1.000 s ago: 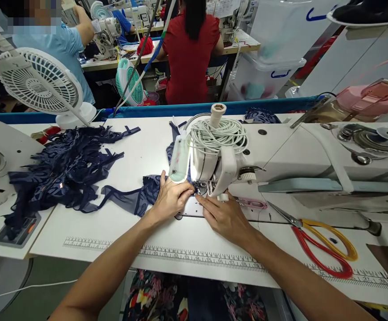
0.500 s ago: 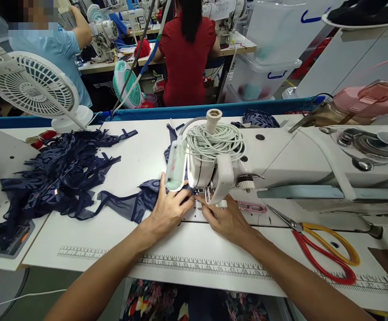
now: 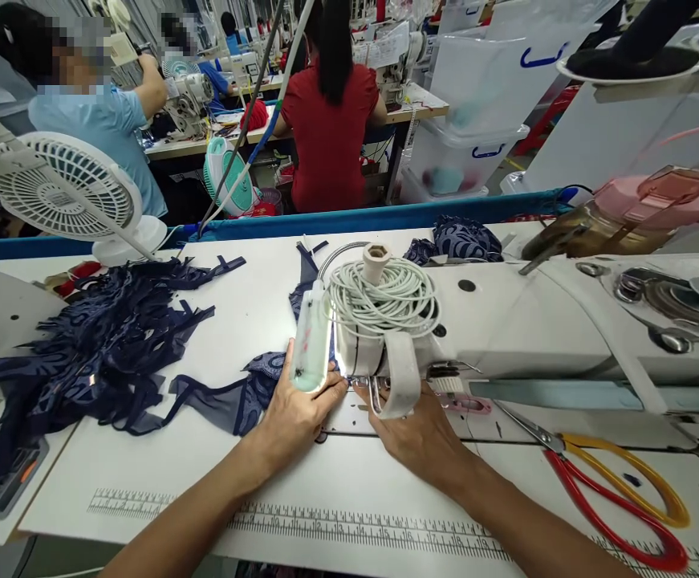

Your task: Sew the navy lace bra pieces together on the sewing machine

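Observation:
My left hand point(image 3: 298, 405) is at the left of the sewing machine's point(image 3: 406, 373) needle area, its bent fingers closed on a navy patterned fabric piece point(image 3: 258, 385). Its thumb points up beside the pale lamp point(image 3: 310, 345) on the machine head. My right hand point(image 3: 418, 437) is close to the presser foot from the right, fingers curled in. The machine head covers part of those fingertips, so what they pinch is hidden. From my left hand, a sheer navy strip point(image 3: 213, 401) trails left to a heap of navy pieces point(image 3: 96, 361).
Red and yellow-handled scissors point(image 3: 602, 474) lie right of my right hand. A ruler strip point(image 3: 349, 522) runs along the table's front. Coiled pale cord point(image 3: 382, 297) sits on the machine. A white fan point(image 3: 72, 189) stands left. Two people point(image 3: 331, 136) point(image 3: 96, 144) sit beyond the blue edge.
The camera view has tipped up, so the table and machine appear lower in the picture. Both hands stay by the needle area, with little visible movement against the machine.

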Tool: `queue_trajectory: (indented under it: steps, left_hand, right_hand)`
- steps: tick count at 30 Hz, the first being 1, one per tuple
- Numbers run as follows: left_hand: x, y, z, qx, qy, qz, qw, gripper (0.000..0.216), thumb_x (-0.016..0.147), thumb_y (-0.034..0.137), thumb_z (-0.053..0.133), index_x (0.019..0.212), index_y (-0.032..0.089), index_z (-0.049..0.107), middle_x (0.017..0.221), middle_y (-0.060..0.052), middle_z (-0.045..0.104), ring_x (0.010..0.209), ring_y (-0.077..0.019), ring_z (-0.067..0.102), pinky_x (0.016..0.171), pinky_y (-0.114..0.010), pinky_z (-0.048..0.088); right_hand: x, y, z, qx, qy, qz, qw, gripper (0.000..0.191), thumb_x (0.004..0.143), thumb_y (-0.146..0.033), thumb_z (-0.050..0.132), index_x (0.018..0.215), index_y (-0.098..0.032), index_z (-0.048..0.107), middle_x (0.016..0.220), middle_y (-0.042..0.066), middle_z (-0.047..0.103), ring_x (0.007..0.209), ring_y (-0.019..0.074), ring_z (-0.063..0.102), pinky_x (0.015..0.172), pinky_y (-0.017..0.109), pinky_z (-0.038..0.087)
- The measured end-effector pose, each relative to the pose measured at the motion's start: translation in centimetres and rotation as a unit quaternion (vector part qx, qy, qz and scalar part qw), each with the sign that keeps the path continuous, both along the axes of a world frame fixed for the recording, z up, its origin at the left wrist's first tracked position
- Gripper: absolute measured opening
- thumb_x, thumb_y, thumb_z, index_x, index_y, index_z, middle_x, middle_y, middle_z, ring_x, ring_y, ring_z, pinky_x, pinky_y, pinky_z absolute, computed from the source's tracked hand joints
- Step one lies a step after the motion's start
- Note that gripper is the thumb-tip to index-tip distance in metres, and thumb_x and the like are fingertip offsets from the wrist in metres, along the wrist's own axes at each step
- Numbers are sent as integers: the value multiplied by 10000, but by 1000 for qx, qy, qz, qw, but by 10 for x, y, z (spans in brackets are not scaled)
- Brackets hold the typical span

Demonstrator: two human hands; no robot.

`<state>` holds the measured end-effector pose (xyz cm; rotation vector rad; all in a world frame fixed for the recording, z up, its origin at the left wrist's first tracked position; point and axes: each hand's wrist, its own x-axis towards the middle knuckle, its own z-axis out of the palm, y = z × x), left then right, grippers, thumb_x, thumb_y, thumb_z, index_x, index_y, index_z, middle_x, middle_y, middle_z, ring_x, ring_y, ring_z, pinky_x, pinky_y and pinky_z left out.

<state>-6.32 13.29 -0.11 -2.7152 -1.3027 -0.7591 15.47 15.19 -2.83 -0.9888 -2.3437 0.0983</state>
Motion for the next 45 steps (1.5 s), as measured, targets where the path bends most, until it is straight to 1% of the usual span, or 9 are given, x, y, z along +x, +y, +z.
queue_trajectory:
  steps: [6,11,16,21,29,36,40,43,45]
  left_hand:
    - [0,2,0,-21,-9,25,999,328,867,-3,448,1006,201,664,891,-27,712,951,-210,652,1115,-680,178]
    - [-3,6,0,-12,-10,22,1000,371,844,1,438,1085,188,650,951,-67,718,971,-246,652,1050,-658,329]
    - [-6,11,-2,-20,-26,14,999,439,776,-36,435,1090,173,659,964,-78,727,973,-260,656,1040,-682,320]
    - [-7,10,-2,-51,-42,16,998,414,802,-36,442,1040,215,670,921,-30,734,955,-228,658,1078,-642,279]
    - [-2,8,1,-87,-93,50,991,179,924,226,475,939,183,649,895,-64,680,912,-204,597,987,-441,392]
    - [-7,12,6,-185,-235,170,939,167,914,271,466,841,188,591,889,-74,614,897,-224,537,858,-388,405]
    - [-31,-5,24,-247,-358,225,872,235,934,384,440,857,184,534,783,-23,579,735,-170,540,706,-300,432]
    - [-44,-31,39,-319,-437,209,815,327,942,481,411,854,183,512,716,0,572,632,-140,557,606,-254,444]
    - [-47,-47,47,-351,-474,196,784,357,927,527,437,876,182,517,724,-5,590,614,-135,578,614,-258,470]
  right_hand:
    - [-1,-2,16,93,17,16,995,203,855,-40,526,852,-168,684,670,20,610,683,173,539,685,339,408]
    - [4,-2,23,69,69,8,995,142,843,-70,539,768,-177,594,677,24,581,662,173,520,636,326,391]
    - [11,5,27,67,103,-26,992,221,877,-39,417,782,-209,522,652,4,528,592,163,483,553,295,342]
    - [9,6,29,58,108,-32,992,224,889,-33,399,801,-208,508,686,12,554,632,172,510,602,304,350]
    - [5,4,21,74,95,-20,993,193,875,-37,438,788,-199,496,700,15,543,651,165,477,650,305,354]
    - [3,5,16,82,68,-4,994,251,915,-89,448,698,-211,478,671,15,527,631,165,466,627,316,373]
    - [3,2,19,106,74,20,991,208,930,-105,476,771,-197,574,688,27,572,625,169,501,605,323,397]
    - [0,-4,22,115,82,54,988,167,931,-102,501,923,-189,643,745,36,650,624,164,546,641,330,460]
    - [-5,-11,25,69,103,93,988,178,938,-125,502,1017,-190,648,830,49,691,696,171,608,675,324,500]
